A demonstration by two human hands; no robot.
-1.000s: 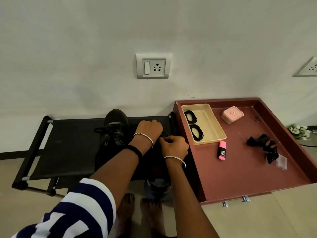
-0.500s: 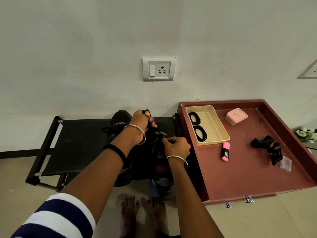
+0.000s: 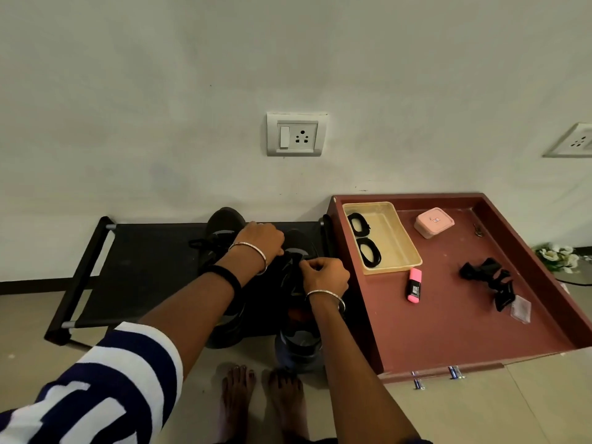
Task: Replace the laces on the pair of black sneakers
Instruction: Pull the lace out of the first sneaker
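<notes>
- Two black sneakers stand on one black fabric rack (image 3: pixel 144 267) with a tube frame, toes towards the wall. The first sneaker (image 3: pixel 224 219) is at the rack's middle. The second sneaker (image 3: pixel 299 344) is at its right end, with its heel over the near edge.
- Left hand (image 3: pixel 261 240): it rests on the second sneaker's front with the fingers curled under. They are hidden, so I cannot tell what they grip.
- Right hand (image 3: pixel 325 275): its thumb and forefinger are pinched together on a thin black lace (image 3: pixel 296 258) at the second sneaker's eyelets.
- One silver bangle is on each wrist.
- One shallow red-brown wooden tray (image 3: pixel 448 331) with a raised rim lies beside the rack.
- In its far-left corner is one beige plastic bin (image 3: pixel 413 248), rectangular, holding two coiled black laces (image 3: pixel 368 226).
- Just beside the bin's near edge lies one pink highlighter (image 3: pixel 414 286).
- Near the far edge sits one pink rounded-square box (image 3: pixel 434 222).
- Towards the right edge lie one black crumpled bundle (image 3: pixel 487 277) and one clear packet (image 3: pixel 520 310).
</notes>
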